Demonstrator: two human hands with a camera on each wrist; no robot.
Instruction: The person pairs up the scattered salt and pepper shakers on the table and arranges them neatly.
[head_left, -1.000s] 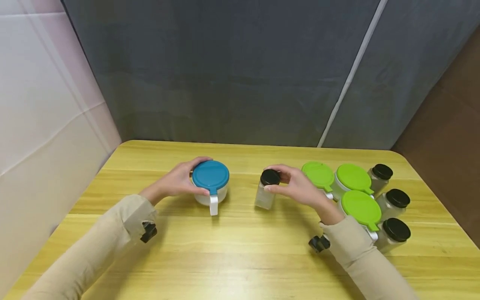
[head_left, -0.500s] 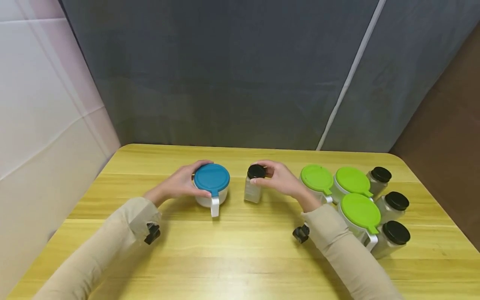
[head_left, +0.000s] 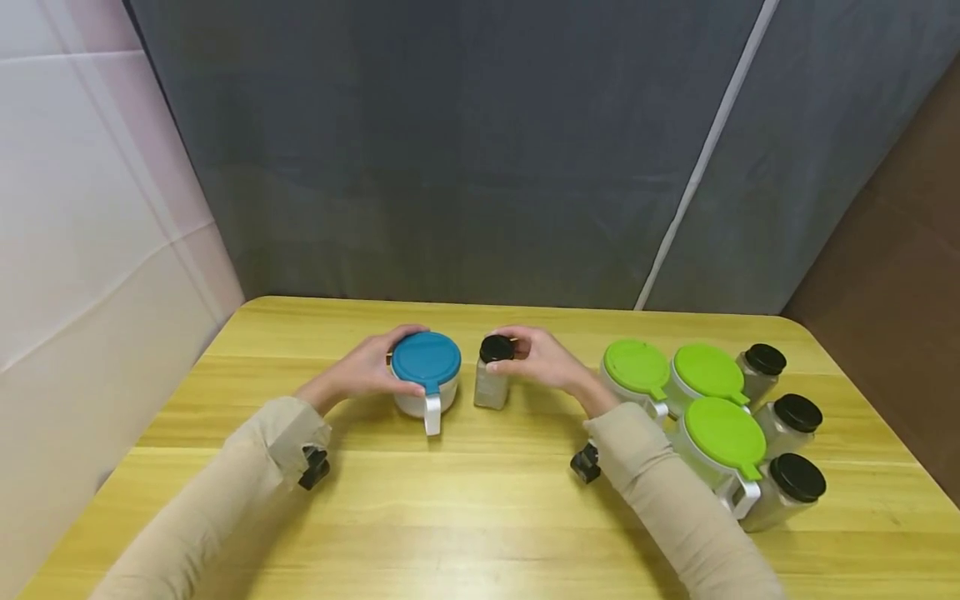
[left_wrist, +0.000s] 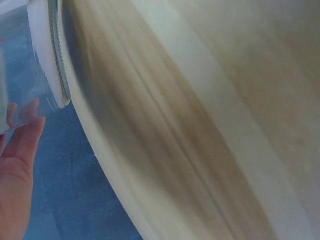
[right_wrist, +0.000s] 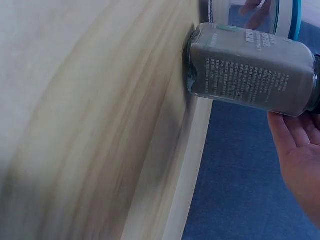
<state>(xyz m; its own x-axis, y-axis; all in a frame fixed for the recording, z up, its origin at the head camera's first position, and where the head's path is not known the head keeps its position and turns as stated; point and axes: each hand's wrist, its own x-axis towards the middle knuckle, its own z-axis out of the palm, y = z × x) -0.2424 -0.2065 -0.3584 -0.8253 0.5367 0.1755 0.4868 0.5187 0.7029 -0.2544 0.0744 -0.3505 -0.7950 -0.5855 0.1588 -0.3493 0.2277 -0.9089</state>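
My left hand (head_left: 363, 368) grips a seasoning jar with a blue lid (head_left: 426, 360) and a white handle that points toward me. Its clear side (left_wrist: 20, 60) shows in the left wrist view, with fingertips against it. Just to the right, my right hand (head_left: 546, 363) pinches a pepper jar (head_left: 491, 387) by its black cap, thumb in front and fingers behind. The right wrist view shows the pepper jar (right_wrist: 250, 72) full of grey-brown powder, with white print on its side. It stands upright, its base at the tabletop, a small gap from the blue-lidded jar.
Three green-lidded seasoning jars (head_left: 723, 435) with white handles stand grouped at the right of the wooden table (head_left: 465, 517). Beside them, three black-capped glass jars (head_left: 797, 479) form a row along the outer side. A dark cloth wall (head_left: 450, 167) rises behind the table.
My right hand has brought the pepper jar leftward, up close to the blue-lidded jar. My left hand keeps its grip on the blue-lidded jar, which stays nearly in place.
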